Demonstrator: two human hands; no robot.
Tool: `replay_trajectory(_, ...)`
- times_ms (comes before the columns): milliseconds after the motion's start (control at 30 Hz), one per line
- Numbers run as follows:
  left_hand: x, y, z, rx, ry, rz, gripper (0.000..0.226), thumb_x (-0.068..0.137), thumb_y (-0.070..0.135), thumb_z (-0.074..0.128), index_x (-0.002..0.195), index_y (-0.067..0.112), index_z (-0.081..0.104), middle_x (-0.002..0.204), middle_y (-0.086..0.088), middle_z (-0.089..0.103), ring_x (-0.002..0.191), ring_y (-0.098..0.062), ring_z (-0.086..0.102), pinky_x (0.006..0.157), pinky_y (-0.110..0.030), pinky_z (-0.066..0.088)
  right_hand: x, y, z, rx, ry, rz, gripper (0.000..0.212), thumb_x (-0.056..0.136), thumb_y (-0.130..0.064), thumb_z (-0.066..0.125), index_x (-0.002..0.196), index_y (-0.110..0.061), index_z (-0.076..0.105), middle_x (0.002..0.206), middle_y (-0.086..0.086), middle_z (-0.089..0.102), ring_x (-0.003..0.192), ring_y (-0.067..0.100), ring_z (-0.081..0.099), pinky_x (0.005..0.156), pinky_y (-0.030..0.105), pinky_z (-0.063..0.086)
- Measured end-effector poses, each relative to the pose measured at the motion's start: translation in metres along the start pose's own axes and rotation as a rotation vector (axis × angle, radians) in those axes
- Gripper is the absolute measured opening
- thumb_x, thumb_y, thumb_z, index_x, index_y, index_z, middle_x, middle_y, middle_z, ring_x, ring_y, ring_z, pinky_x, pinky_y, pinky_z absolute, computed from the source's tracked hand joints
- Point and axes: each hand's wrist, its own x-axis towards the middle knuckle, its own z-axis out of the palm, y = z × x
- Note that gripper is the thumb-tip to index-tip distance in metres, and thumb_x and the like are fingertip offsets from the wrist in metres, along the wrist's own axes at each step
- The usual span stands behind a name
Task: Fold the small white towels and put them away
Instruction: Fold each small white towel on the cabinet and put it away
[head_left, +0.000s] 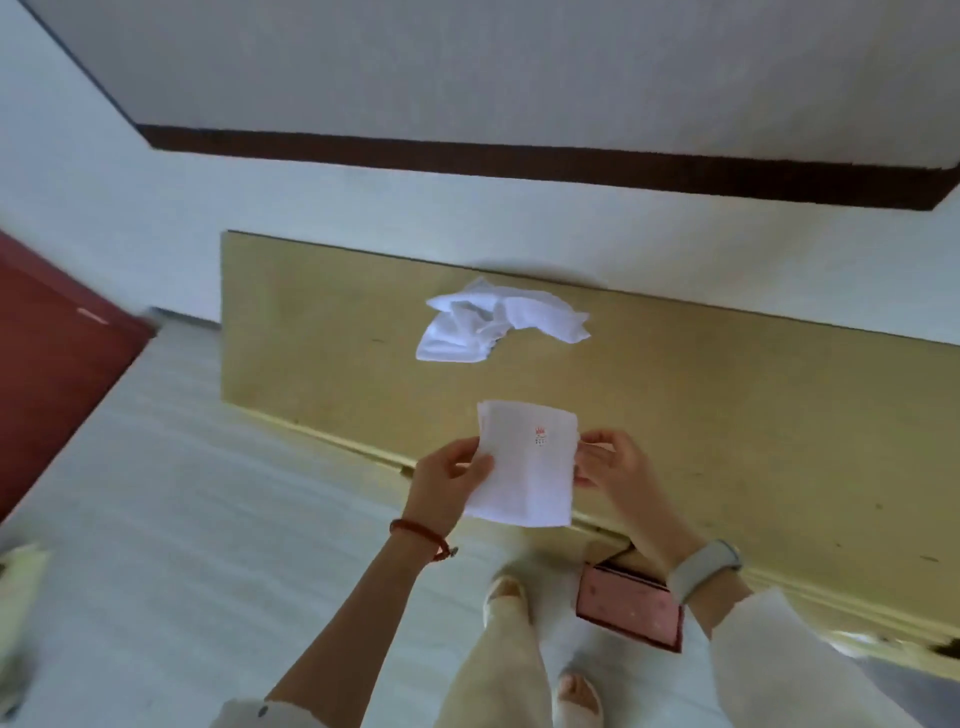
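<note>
A yellow-tan table (675, 395) against the wall carries a crumpled white towel (498, 325) near its far edge.

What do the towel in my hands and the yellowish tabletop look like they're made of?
The folded towel looks like soft white woven cloth, probably cotton: matte, limp at its lower edge, with a small red printed mark. The tabletop looks like laminated or painted board: flat, mustard-yellow, faintly scuffed and speckled, with a moulded front edge. Neither is certain.

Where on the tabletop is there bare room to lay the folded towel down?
Bare tabletop stretches right of the crumpled towel, and left of it to the table's end. The folded towel, between left hand and right hand, hovers over the crowded near edge.
</note>
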Motion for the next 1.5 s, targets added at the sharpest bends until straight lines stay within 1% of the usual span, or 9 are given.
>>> replay_trajectory(133, -0.061, -0.034, -0.075, -0.076, 0.159, -0.056, 0.023, 0.085, 0.003, 0.058, 0.097, 0.022, 0.065, 0.093, 0.009, 0.066, 0.087, -0.009, 0.06, 0.073, -0.014, 0.049, -0.02, 0.027, 0.084, 0.16, -0.249, 0.219, 0.027, 0.091, -0.004, 0.05, 0.118, -0.001, 0.05, 0.09, 0.013, 0.061, 0.08, 0.025, 0.055, 0.075, 0.033, 0.049)
replay_trajectory(267, -0.129, -0.066, -0.157, -0.226, 0.305, -0.121, 0.022, 0.078, 0.015, 0.064, 0.089, 0.033, 0.07, 0.093, 0.008, 0.07, 0.095, -0.011, 0.062, 0.084, -0.03, 0.051, -0.057, 0.046, 0.178, 0.107, -0.485, 0.35, 0.012, 0.091, -0.005, 0.05, 0.087, 0.001, 0.06, 0.072, 0.006, 0.06, 0.069, 0.023, 0.053, 0.063, 0.027, 0.047)
replay_trajectory(433, -0.226, -0.126, -0.27, -0.431, 0.571, -0.197, 0.029, 0.069, 0.024, 0.063, 0.096, 0.025, 0.069, 0.096, -0.001, 0.069, 0.092, -0.017, 0.063, 0.081, -0.032, 0.05, -0.128, 0.065, 0.32, -0.056, -0.74, 0.309, 0.013, 0.09, -0.003, 0.052, 0.082, -0.009, 0.061, 0.074, 0.002, 0.065, 0.063, 0.013, 0.061, 0.059, 0.026, 0.049)
replay_trajectory(600, -0.331, -0.221, -0.386, -0.546, 0.769, -0.266, 0.019, 0.088, 0.007, 0.057, 0.105, 0.01, 0.064, 0.088, -0.009, 0.059, 0.081, -0.021, 0.057, 0.071, -0.032, 0.047, -0.225, 0.1, 0.48, -0.281, -0.934, 0.213, 0.008, 0.088, -0.002, 0.055, 0.083, -0.007, 0.057, 0.077, 0.006, 0.06, 0.065, 0.015, 0.057, 0.06, 0.026, 0.046)
replay_trajectory(700, -0.4, -0.267, -0.449, -0.549, 0.91, -0.274, 0.018, 0.084, 0.02, 0.062, 0.1, 0.012, 0.066, 0.085, -0.009, 0.059, 0.08, -0.02, 0.054, 0.074, -0.037, 0.044, -0.285, 0.128, 0.57, -0.393, -1.047, 0.177, 0.002, 0.087, -0.003, 0.058, 0.086, -0.005, 0.057, 0.08, 0.008, 0.06, 0.067, 0.016, 0.058, 0.059, 0.022, 0.048)
replay_trajectory(900, -0.519, -0.343, -0.551, -0.701, 1.166, -0.263, 0.012, 0.091, 0.015, 0.053, 0.095, 0.012, 0.064, 0.085, -0.002, 0.061, 0.078, -0.013, 0.058, 0.062, -0.019, 0.051, -0.39, 0.179, 0.721, -0.497, -1.192, 0.215, 0.009, 0.086, -0.004, 0.059, 0.079, -0.006, 0.055, 0.073, 0.005, 0.058, 0.065, 0.018, 0.057, 0.06, 0.026, 0.046)
replay_trajectory(1100, -0.598, -0.417, -0.632, -0.823, 1.368, -0.299, 0.014, 0.092, 0.012, 0.051, 0.096, 0.011, 0.065, 0.086, -0.003, 0.061, 0.082, -0.017, 0.057, 0.069, -0.026, 0.049, -0.469, 0.24, 0.855, -0.631, -1.395, 0.342, 0.011, 0.088, -0.005, 0.056, 0.091, 0.001, 0.065, 0.08, 0.01, 0.069, 0.069, 0.019, 0.064, 0.061, 0.025, 0.051)
replay_trajectory(1267, -0.668, -0.469, -0.746, -0.782, 1.5, -0.312, 0.01, 0.09, 0.012, 0.055, 0.086, 0.013, 0.064, 0.083, -0.003, 0.063, 0.078, -0.017, 0.06, 0.07, -0.03, 0.053, -0.546, 0.296, 0.987, -0.624, -1.471, 0.382, 0.014, 0.089, -0.01, 0.055, 0.103, -0.008, 0.059, 0.088, 0.007, 0.065, 0.075, 0.02, 0.059, 0.065, 0.029, 0.046)
replay_trajectory(1500, -0.779, -0.533, -0.907, -0.586, 1.672, -0.441, 0.009, 0.089, 0.011, 0.054, 0.089, 0.015, 0.062, 0.078, 0.0, 0.062, 0.077, -0.019, 0.057, 0.071, -0.033, 0.049, -0.686, 0.349, 1.153, -0.714, -1.622, 0.08, 0.012, 0.093, -0.014, 0.051, 0.099, -0.015, 0.062, 0.092, 0.007, 0.062, 0.073, 0.016, 0.058, 0.058, 0.022, 0.049)
